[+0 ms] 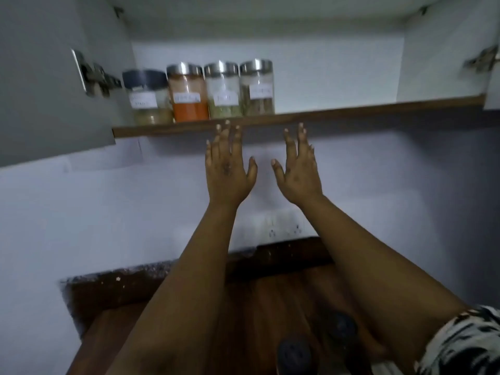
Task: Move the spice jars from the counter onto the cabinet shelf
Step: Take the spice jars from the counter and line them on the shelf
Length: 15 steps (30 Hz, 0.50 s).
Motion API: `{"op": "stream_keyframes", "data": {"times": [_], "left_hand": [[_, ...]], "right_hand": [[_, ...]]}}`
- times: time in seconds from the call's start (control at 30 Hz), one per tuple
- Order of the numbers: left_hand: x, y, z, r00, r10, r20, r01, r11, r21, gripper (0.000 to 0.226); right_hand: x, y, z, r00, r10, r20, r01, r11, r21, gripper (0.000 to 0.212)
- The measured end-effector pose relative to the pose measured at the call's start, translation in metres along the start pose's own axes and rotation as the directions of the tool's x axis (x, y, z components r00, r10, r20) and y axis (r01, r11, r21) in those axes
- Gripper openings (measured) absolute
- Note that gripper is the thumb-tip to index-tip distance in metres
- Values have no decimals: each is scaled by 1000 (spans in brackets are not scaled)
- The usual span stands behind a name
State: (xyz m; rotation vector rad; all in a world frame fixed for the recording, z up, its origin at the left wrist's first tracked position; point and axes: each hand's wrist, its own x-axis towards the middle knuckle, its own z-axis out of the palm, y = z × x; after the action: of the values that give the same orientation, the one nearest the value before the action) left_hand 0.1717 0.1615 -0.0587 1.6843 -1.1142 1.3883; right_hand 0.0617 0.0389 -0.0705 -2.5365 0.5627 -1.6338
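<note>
Several labelled spice jars stand in a row at the left of the cabinet shelf (351, 110): a black-lidded jar (147, 97), an orange-filled jar (188, 93), and two steel-lidded jars (223, 90) (257, 87). My left hand (228, 163) and my right hand (297, 166) are raised just below the shelf's front edge, fingers spread, palms away from me, holding nothing. Down on the wooden counter (257, 307), two dark jar lids (295, 357) (342, 327) show between my forearms.
The open cabinet door (40, 90) hangs at the left with its hinge (94, 75); another hinge (484, 60) sits at the right. A wall socket plate (284, 230) is on the white backsplash. The shelf's right part holds no jars.
</note>
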Motion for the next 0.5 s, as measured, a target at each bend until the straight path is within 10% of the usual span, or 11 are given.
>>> {"op": "stream_keyframes", "data": {"times": [0.27, 0.5], "left_hand": [[-193, -7, 3, 791, -240, 562, 285, 959, 9, 83], [-352, 25, -32, 194, -397, 897, 664, 726, 177, 94]], "right_hand": [[-186, 30, 37, 858, 310, 410, -322, 946, -41, 71], [-307, 60, 34, 508, 496, 704, -335, 867, -369, 86]]}}
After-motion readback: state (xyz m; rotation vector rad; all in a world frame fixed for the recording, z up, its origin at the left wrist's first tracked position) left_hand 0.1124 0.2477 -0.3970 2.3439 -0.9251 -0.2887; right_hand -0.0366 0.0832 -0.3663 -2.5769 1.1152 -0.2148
